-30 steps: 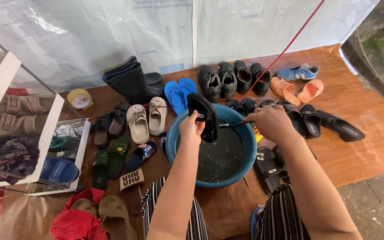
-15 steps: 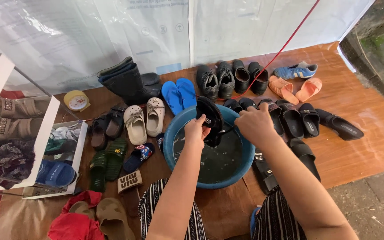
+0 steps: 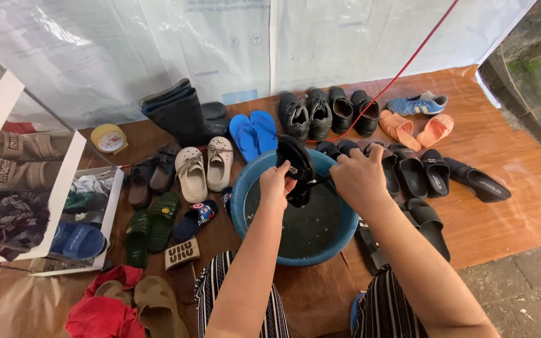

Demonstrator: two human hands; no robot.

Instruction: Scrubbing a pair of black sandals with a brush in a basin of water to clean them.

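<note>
A blue basin [image 3: 242,194] of dark water sits on the brown floor sheet between my knees. Above it my left hand [image 3: 275,185] holds a black shoe [image 3: 295,164] upright by its side. My right hand [image 3: 359,177] is closed around a thin dark handle, seemingly a small brush, whose tip meets the shoe. The brush head is hidden behind the shoe.
Many pairs ring the basin: blue flip-flops [image 3: 253,133], beige clogs [image 3: 205,166], black boots [image 3: 180,114], black shoes [image 3: 324,111], orange slippers [image 3: 416,129], black sandals [image 3: 436,175], green sandals [image 3: 151,219]. A white rack [image 3: 64,188] stands left. A red cord [image 3: 408,62] runs diagonally.
The view has shifted slightly. Both hands stay over the basin with the black shoe; my right hand has moved a little lower and closer to the shoe.
</note>
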